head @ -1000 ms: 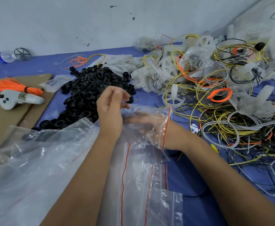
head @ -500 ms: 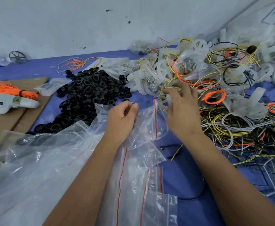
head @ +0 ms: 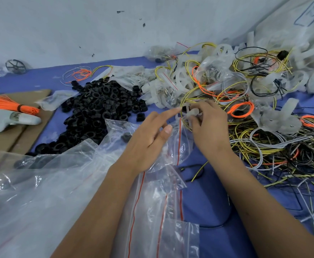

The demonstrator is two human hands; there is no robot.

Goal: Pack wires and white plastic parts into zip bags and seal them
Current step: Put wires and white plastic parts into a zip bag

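Beyond and to the right of the fingers, a big tangle of wires (head: 264, 146) and white plastic parts (head: 275, 118) sprawls over the blue tabletop (head: 204, 202). Left of the fingers sits a heap of black rings (head: 100, 108), and beneath the wrists lie clear zip bags (head: 152, 211) with red seal lines. One zip bag (head: 178, 142) is held at its mouth by the left hand (head: 148, 138), thumb pressed on the plastic, index finger extended. Right at that mouth, the right hand (head: 210, 125) has its fingers curled around a white plastic part (head: 191, 113) with a yellow wire coil (head: 184, 101).
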